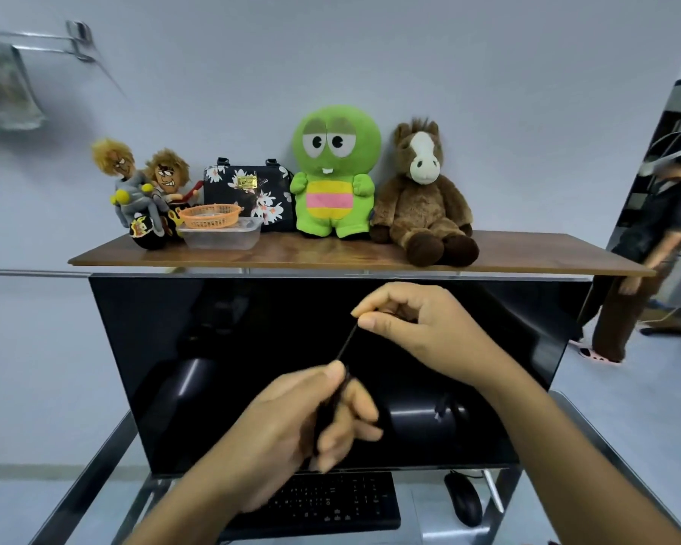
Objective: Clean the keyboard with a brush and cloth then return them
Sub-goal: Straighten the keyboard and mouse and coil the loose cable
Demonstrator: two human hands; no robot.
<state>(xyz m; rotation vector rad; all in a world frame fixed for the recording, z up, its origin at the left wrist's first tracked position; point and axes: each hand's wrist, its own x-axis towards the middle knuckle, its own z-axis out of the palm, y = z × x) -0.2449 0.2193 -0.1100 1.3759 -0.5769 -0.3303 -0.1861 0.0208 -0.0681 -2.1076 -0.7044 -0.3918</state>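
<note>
A thin dark brush (345, 348) is being held up in the middle of the frame, in front of a black monitor (252, 367). The right hand (413, 328) is pinching its upper end between thumb and forefinger, while the left hand (311, 418) is gripping its lower part with the fingers curled around it; that lower end is blurred and hard to read. The keyboard (331, 501) is lying on the bench (590, 438) at the bottom centre, just below the left hand, with a black mouse (463, 498) sitting beside it to the right. Above the monitor a wooden shelf (331, 257) is carrying a green plush toy (335, 171), a brown plush horse (421, 194), a floral bag (248, 190) and an orange basket (209, 215) resting on a clear container (221, 238). A person (645, 249) is standing at the right edge.
</note>
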